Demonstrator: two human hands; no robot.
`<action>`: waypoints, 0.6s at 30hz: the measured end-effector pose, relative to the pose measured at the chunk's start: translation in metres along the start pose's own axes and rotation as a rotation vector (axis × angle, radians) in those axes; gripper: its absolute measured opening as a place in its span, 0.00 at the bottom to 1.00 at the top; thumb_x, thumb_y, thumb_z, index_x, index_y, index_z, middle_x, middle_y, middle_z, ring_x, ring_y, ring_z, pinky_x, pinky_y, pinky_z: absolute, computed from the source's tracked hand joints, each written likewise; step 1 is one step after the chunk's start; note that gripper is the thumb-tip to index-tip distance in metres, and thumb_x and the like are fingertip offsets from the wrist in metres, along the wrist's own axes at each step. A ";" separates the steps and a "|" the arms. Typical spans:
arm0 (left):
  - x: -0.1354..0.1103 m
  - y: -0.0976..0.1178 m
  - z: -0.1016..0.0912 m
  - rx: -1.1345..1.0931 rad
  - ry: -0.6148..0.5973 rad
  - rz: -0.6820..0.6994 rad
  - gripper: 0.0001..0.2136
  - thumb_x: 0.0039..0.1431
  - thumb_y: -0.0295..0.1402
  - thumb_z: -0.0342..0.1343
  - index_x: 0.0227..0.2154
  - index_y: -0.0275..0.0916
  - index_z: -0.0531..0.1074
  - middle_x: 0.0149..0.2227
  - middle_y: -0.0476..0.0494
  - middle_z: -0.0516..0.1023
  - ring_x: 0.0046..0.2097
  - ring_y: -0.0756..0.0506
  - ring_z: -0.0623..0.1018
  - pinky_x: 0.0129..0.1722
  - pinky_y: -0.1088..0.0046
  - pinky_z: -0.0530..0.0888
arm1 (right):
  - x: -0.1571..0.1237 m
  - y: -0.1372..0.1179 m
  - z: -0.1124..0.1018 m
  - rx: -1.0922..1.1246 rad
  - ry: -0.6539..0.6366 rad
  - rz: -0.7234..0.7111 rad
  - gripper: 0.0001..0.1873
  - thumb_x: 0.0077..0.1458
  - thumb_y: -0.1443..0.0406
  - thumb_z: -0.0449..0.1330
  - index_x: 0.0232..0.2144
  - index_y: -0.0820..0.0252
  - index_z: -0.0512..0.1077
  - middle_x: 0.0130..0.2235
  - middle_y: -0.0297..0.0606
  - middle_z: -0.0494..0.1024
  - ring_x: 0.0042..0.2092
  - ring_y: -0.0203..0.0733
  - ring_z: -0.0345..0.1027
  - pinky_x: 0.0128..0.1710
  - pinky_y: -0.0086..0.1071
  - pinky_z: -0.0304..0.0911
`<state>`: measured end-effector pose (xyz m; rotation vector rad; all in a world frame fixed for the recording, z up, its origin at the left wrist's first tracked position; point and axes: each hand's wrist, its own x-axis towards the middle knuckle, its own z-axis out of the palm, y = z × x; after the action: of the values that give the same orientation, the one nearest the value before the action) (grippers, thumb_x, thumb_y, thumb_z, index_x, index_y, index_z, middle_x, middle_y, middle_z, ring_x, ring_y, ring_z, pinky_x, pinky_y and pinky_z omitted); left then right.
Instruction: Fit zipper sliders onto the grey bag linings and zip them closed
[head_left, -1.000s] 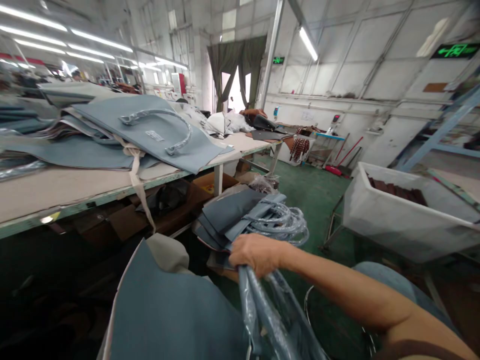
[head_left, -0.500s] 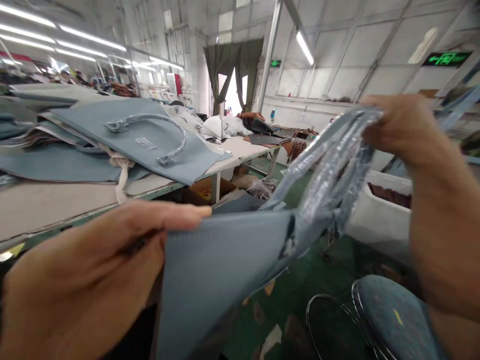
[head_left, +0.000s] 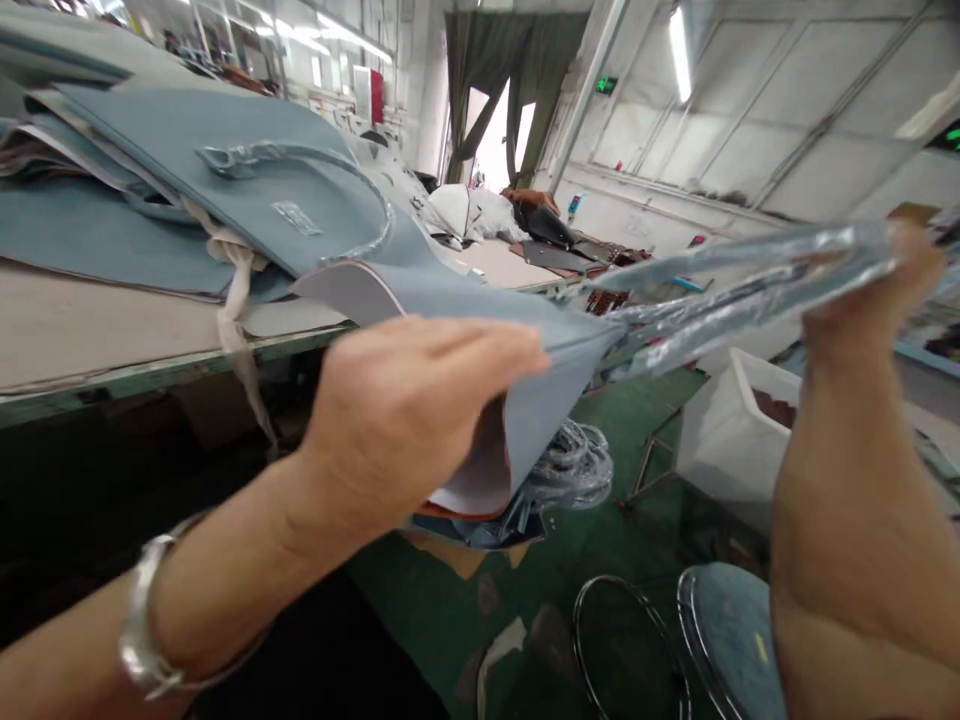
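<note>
Indoors, under tube lights (head_left: 679, 55), the pale desk (head_left: 90, 332) carries stacked blue-gray panels (head_left: 172, 122). Green floor (head_left: 596, 540) runs from its front edge to a white bin (head_left: 709, 440), a round stool (head_left: 727, 630) narrowing the space. Near that edge, the left hand (head_left: 420, 410) grips a blue-gray bag panel (head_left: 551, 405); the right hand (head_left: 904, 265) clutches its plastic-wrapped handles (head_left: 697, 345).

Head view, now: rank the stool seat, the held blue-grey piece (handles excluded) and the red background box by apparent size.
1. Blue-grey piece, partly behind left hand
2. Stool seat, cut off below
3. Red box
</note>
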<state>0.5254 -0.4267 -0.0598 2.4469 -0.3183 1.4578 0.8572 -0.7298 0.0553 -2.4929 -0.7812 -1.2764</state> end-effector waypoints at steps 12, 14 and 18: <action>-0.226 -0.005 0.029 -0.091 -0.634 -0.261 0.19 0.59 0.19 0.48 0.45 0.44 0.76 0.55 0.44 0.76 0.57 0.42 0.75 0.53 0.64 0.78 | -0.275 -0.022 0.170 -0.119 -0.669 -0.072 0.04 0.63 0.69 0.60 0.41 0.67 0.72 0.45 0.41 0.73 0.44 0.41 0.69 0.42 0.34 0.71; -0.243 -0.007 -0.005 -0.042 -0.523 -0.300 0.17 0.63 0.22 0.47 0.48 0.45 0.74 0.54 0.46 0.76 0.57 0.45 0.75 0.54 0.69 0.77 | -0.247 -0.023 0.177 -0.143 -0.713 -0.133 0.06 0.63 0.70 0.60 0.43 0.66 0.72 0.49 0.42 0.72 0.47 0.43 0.69 0.43 0.35 0.70; -0.284 -0.022 -0.058 0.026 -0.400 -0.442 0.14 0.66 0.29 0.49 0.51 0.48 0.72 0.54 0.49 0.75 0.55 0.49 0.75 0.55 0.77 0.73 | -0.179 -0.042 0.183 -0.223 -0.700 -0.236 0.07 0.65 0.68 0.59 0.45 0.64 0.73 0.53 0.42 0.70 0.50 0.45 0.68 0.42 0.35 0.70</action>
<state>0.3517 -0.3728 -0.2866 2.5971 0.1615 0.7965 0.8727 -0.6791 -0.1980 -3.1463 -1.1549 -0.5331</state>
